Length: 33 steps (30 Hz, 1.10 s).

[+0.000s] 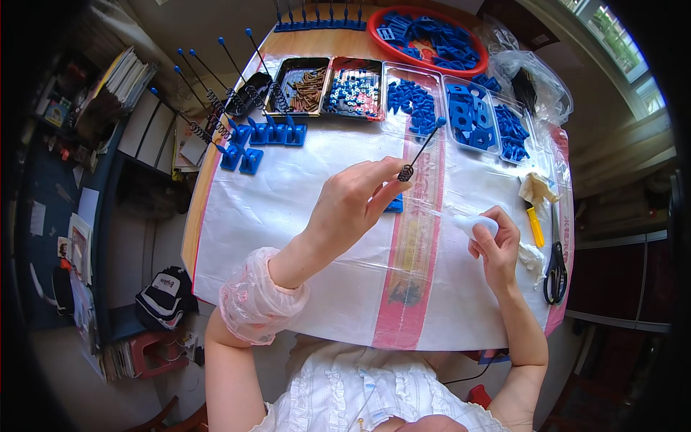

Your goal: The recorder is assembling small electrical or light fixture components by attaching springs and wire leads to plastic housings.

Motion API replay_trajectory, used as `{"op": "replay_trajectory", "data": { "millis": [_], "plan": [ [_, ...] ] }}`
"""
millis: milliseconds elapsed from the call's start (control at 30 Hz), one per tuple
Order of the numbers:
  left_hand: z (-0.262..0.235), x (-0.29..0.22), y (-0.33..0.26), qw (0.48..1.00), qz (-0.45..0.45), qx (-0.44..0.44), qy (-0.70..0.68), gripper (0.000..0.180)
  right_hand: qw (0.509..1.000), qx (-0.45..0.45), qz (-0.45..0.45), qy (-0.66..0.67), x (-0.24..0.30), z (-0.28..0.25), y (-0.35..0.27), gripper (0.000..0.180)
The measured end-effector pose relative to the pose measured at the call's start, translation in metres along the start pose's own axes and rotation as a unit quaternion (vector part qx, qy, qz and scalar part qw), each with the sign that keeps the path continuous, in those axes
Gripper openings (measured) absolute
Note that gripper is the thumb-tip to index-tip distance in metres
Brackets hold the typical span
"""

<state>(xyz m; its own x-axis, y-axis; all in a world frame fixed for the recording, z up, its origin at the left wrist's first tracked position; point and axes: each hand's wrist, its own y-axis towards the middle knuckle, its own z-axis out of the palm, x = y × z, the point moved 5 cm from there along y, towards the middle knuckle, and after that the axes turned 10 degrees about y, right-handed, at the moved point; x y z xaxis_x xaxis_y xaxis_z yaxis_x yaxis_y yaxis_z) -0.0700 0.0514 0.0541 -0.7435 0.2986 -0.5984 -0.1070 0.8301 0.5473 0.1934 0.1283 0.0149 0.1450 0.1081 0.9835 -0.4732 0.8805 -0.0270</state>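
My left hand (349, 201) is raised over the middle of the table, thumb and fingers pinching a black coil spring (406, 173). A thin black rod (426, 147) with a blue tip slants up and right from the spring. Behind the fingertips, a blue plastic piece (394, 204) is partly hidden. To the right, my right hand (499, 248) is wrapped round a small white squeeze bottle (476, 225), its narrow end toward the left hand. At the far left stand several blue bases (294, 135) carrying springs and blue-tipped rods.
Along the back sit a tray of screws (306, 88), a tray of small blue-and-white parts (354, 90) and clear boxes of blue pieces (410, 101). Behind them is a red basin (374, 36). Black scissors (555, 270) and a yellow-handled tool (535, 227) lie at the right edge.
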Motion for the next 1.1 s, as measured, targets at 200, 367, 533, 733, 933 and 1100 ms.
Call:
{"op": "replay_trajectory", "data": {
  "millis": [200,367,533,733,933,1100],
  "plan": [
    [-0.0015,-0.0024,0.0009,1.0,-0.004,0.005,0.003,0.019,1.0,0.002,0.0,0.003,0.0008,-0.0036,0.0,0.017],
    [-0.0012,-0.0023,0.0011,1.0,-0.004,0.007,0.003,0.018,1.0,0.0,-0.002,0.007,0.0015,-0.0041,0.0004,0.017],
    [0.001,0.0009,-0.0003,1.0,0.008,-0.006,-0.001,0.018,1.0,0.0,0.002,0.0,0.0013,-0.0018,0.0008,0.017],
    [-0.002,-0.0033,0.0014,1.0,-0.007,0.012,0.006,0.018,1.0,0.001,-0.002,0.005,0.0027,-0.0026,0.0008,0.017],
    [-0.0013,-0.0021,0.0014,1.0,-0.004,0.006,-0.003,0.018,1.0,0.0,0.0,0.001,0.0024,-0.0038,0.0007,0.018],
    [-0.0004,-0.001,0.0007,1.0,-0.005,0.005,0.004,0.019,1.0,0.0,0.002,-0.004,0.0018,-0.0032,0.0014,0.018]
  ]
}}
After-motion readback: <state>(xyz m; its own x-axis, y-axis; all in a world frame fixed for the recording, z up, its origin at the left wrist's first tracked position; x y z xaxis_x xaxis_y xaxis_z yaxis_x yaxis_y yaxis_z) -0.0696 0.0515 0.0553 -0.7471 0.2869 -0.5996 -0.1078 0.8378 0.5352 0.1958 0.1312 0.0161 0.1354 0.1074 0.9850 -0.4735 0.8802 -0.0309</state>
